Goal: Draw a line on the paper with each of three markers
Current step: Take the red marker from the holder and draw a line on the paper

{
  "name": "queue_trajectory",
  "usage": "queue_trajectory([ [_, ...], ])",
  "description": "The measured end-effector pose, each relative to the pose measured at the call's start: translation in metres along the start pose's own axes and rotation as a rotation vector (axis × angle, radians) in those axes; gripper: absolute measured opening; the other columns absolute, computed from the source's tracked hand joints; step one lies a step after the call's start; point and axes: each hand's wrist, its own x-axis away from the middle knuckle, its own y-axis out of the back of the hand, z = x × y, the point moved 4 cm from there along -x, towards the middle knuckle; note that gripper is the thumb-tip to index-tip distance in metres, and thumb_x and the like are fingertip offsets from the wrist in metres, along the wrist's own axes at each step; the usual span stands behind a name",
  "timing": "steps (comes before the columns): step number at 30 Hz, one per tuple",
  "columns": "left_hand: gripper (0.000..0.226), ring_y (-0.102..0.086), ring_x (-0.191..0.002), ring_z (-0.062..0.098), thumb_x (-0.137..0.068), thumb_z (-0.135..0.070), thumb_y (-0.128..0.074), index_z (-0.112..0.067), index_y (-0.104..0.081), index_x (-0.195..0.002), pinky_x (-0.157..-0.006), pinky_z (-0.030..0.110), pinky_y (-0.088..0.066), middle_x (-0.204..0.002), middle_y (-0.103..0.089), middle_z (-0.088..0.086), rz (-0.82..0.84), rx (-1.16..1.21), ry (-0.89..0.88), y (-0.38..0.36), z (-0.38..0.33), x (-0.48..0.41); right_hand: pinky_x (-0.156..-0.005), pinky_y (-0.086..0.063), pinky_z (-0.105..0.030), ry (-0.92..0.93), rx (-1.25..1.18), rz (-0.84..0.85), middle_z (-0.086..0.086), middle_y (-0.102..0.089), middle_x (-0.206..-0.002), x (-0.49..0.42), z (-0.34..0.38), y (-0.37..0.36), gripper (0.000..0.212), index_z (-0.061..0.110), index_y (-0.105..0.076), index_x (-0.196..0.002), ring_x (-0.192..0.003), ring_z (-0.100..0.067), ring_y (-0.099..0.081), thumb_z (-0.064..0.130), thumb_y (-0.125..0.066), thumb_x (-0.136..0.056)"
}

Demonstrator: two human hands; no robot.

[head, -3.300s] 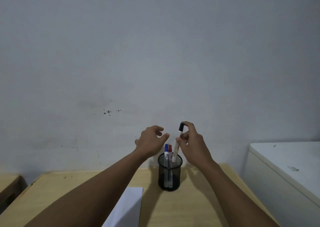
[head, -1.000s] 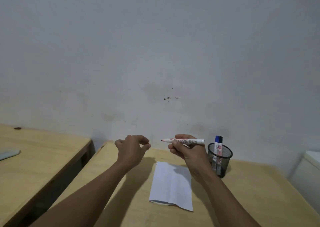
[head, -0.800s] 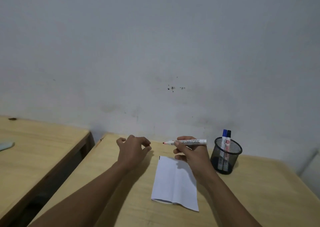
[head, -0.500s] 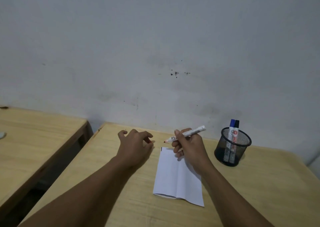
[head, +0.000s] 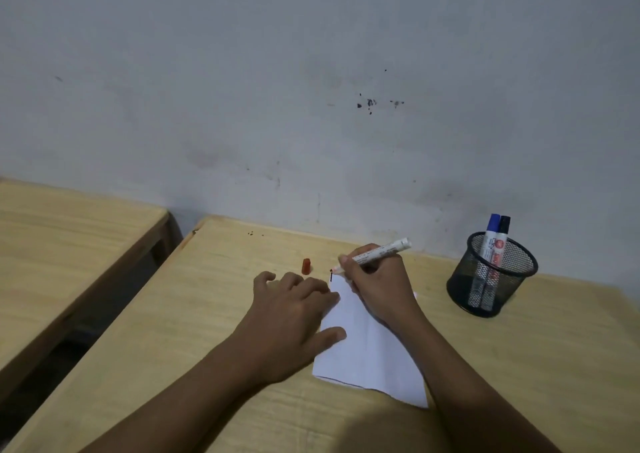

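A white sheet of paper [head: 367, 348] lies on the wooden desk [head: 173, 331]. My right hand [head: 381, 286] grips an uncapped red marker [head: 377, 253], its tip down at the paper's far left corner beside a short dark mark. My left hand [head: 294, 317] rests flat, fingers spread, on the paper's left edge. The marker's red cap [head: 305, 266] stands on the desk just beyond my left hand. A black mesh cup [head: 491, 276] at the right holds a blue marker [head: 488, 241] and a black marker [head: 500, 245], both capped.
A second wooden desk [head: 62, 245] stands to the left across a dark gap. A grey-white wall rises right behind both desks. Bare desk surface lies to the left of the paper and in front of the cup.
The red cap left my left hand and now stands on the desk. My left hand came down flat onto the paper. My right hand lowered the marker tip to the paper's corner.
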Motion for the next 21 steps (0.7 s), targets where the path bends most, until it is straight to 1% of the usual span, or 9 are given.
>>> queue_trajectory([
  [2,0.06,-0.041,-0.131,0.014,-0.091,-0.067,-0.028,-0.036,-0.048,-0.138,-0.108,0.056,-0.021,-0.15,-0.044,-0.015,0.021,-0.017,-0.021,0.0,-0.001,0.001,-0.06,-0.054,-0.02,0.02,0.004,-0.029,0.001,-0.074,-0.073,0.0,-0.002,0.001,0.015,0.012,-0.072,-0.083,-0.063,-0.006,-0.069,0.025,-0.074,-0.091],
  [5,0.06,-0.038,-0.133,0.014,-0.091,-0.068,-0.029,-0.037,-0.045,-0.139,-0.107,0.057,-0.02,-0.152,-0.04,-0.018,0.068,-0.032,-0.02,-0.003,0.002,0.0,-0.059,-0.055,-0.02,0.026,0.025,-0.066,0.0,-0.076,-0.077,0.0,-0.004,0.003,0.015,0.014,-0.072,-0.083,-0.066,-0.01,-0.071,0.025,-0.072,-0.092],
  [8,0.063,-0.028,-0.138,0.012,-0.089,-0.073,-0.03,-0.041,-0.038,-0.143,-0.11,0.058,-0.014,-0.154,-0.034,-0.021,0.118,-0.038,-0.019,-0.005,0.008,-0.003,-0.056,-0.052,-0.018,0.019,0.057,-0.057,0.004,-0.074,-0.073,-0.001,-0.005,0.002,0.016,0.013,-0.075,-0.086,-0.061,-0.005,-0.069,0.027,-0.071,-0.093],
  [11,0.067,-0.018,-0.141,0.011,-0.088,-0.074,-0.031,-0.041,-0.03,-0.147,-0.111,0.064,-0.013,-0.158,-0.026,-0.023,0.179,-0.018,-0.025,-0.008,0.012,-0.004,-0.054,-0.05,-0.019,0.02,0.065,-0.048,0.005,-0.074,-0.071,-0.001,-0.006,0.001,0.018,0.012,-0.076,-0.087,-0.058,-0.005,-0.068,0.029,-0.071,-0.092],
  [14,0.069,-0.01,-0.144,0.01,-0.088,-0.074,-0.029,-0.042,-0.022,-0.149,-0.11,0.071,-0.012,-0.16,-0.018,-0.024,0.225,0.002,-0.021,-0.014,0.014,-0.001,-0.057,-0.056,-0.027,0.02,0.07,-0.045,0.002,-0.077,-0.074,-0.002,-0.006,0.0,0.017,0.014,-0.076,-0.086,-0.065,-0.013,-0.073,0.03,-0.072,-0.092],
  [18,0.069,-0.005,-0.144,0.009,-0.09,-0.072,-0.03,-0.04,-0.019,-0.151,-0.111,0.073,-0.01,-0.16,-0.015,-0.023,0.25,0.009,-0.031,-0.015,0.015,0.001,-0.063,-0.06,-0.04,0.02,0.085,-0.046,-0.002,-0.077,-0.075,0.001,-0.003,0.0,0.018,0.014,-0.076,-0.083,-0.068,-0.02,-0.074,0.03,-0.073,-0.091],
  [20,0.069,-0.006,-0.145,0.009,-0.091,-0.071,-0.03,-0.039,-0.019,-0.151,-0.11,0.073,-0.01,-0.16,-0.016,-0.022,0.249,0.016,-0.034,-0.014,0.014,0.001,-0.067,-0.062,-0.043,0.027,0.1,-0.044,-0.003,-0.077,-0.077,0.002,-0.002,0.0,0.019,0.014,-0.076,-0.083,-0.071,-0.02,-0.075,0.03,-0.072,-0.091],
  [21,0.069,-0.006,-0.145,0.009,-0.091,-0.071,-0.03,-0.039,-0.02,-0.151,-0.11,0.074,-0.01,-0.16,-0.016,-0.022,0.247,0.022,-0.035,-0.014,0.014,0.0,-0.067,-0.062,-0.041,0.031,0.11,-0.042,-0.003,-0.077,-0.078,0.002,-0.001,-0.001,0.019,0.013,-0.076,-0.084,-0.072,-0.02,-0.075,0.03,-0.072,-0.092],
])
